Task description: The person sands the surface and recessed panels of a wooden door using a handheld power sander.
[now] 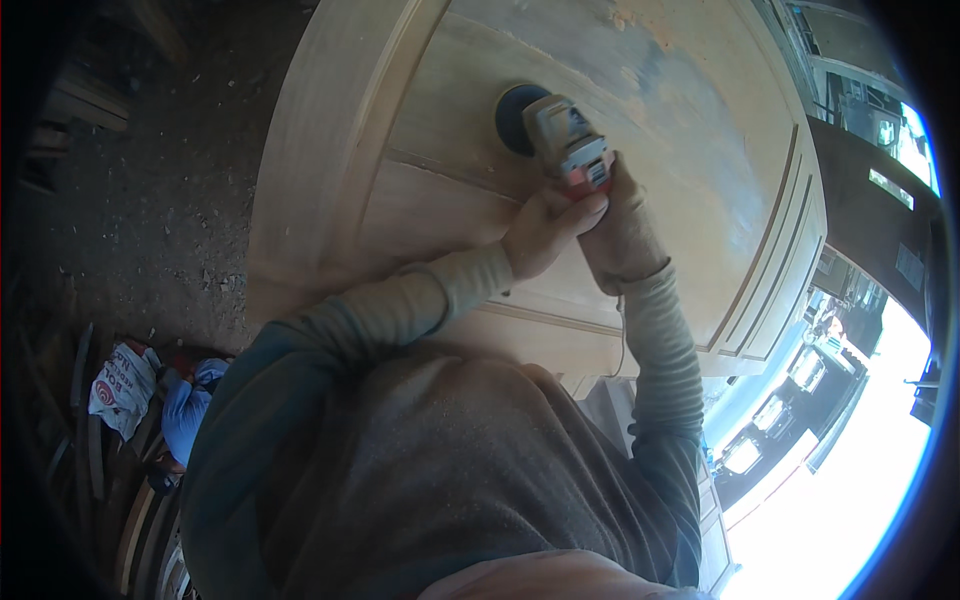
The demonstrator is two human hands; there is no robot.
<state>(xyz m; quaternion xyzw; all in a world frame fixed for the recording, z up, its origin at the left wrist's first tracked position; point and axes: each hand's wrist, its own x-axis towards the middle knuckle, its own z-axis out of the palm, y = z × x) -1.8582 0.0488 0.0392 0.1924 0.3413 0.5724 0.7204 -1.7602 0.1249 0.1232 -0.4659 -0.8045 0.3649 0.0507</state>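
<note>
An angle grinder [565,130] with a dark round sanding disc [514,118] is in both my hands. The disc's face meets, or is very near, the large pale wooden panelled door [430,190] in front of me. Around the near part of the tool's body, my left hand [545,235] is closed, its thumb reaching toward the red section. My right hand [622,235] grips the body from the right side. A thin cord [622,340] hangs below my right wrist. Patches of the door's surface look whitish and worn, and a raised moulding [385,90] runs along its left part.
To the left lies a dark floor [160,230] strewn with chips. At lower left are a white printed sack [125,388], a blue cloth [183,415] and several wooden strips [95,455]. A dark beam [870,200] and bright daylight show at right.
</note>
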